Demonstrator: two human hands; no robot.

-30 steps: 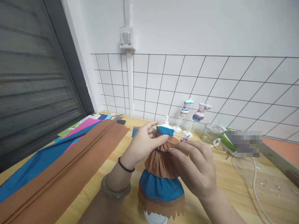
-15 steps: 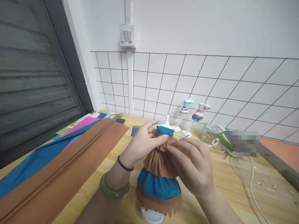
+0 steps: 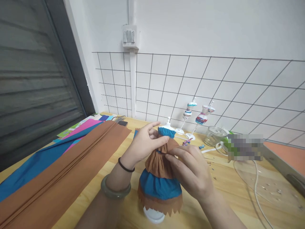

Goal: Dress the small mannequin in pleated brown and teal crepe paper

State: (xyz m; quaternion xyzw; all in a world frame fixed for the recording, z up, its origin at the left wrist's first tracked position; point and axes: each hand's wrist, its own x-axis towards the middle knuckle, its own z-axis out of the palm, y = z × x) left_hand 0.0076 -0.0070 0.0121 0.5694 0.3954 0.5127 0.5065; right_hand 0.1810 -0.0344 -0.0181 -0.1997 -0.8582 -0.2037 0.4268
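- The dress (image 3: 162, 187), in brown and blue material, stands on the worktop (image 3: 228, 178) near the front, between the two hands.
- It is worn by a white form (image 3: 166, 126), whose neck and shoulders rise above a pleated blue top band; a round white base (image 3: 154, 217) shows beneath the zigzag hem.
- The left hand (image 3: 145, 141) holds the upper part of the dress: its thumb lies across the front of the bodice, its index finger points free beside the shoulder, and its other fingers are partly hidden.
- The right hand (image 3: 190, 168) has its fingers drawn together at the gathered waist, pinching the brown material.
- On the left wrist sit a dark band (image 3: 126, 165) and a thick greenish bangle (image 3: 116, 190).
- To the left, a long brown sheet (image 3: 81, 165) lies slantwise over a blue sheet (image 3: 30, 170), with a pink sheet (image 3: 87, 126) partly covered.
- Behind the dress, two smaller figures stand near the wall, a left figure (image 3: 187, 114) and a right figure (image 3: 202, 119), both wrapped in multicoloured material.
- Right of them is a clear container (image 3: 214, 136); a white cable (image 3: 256, 184) curves towards the front.
- A black wire grid (image 3: 189, 56) lines the wall.
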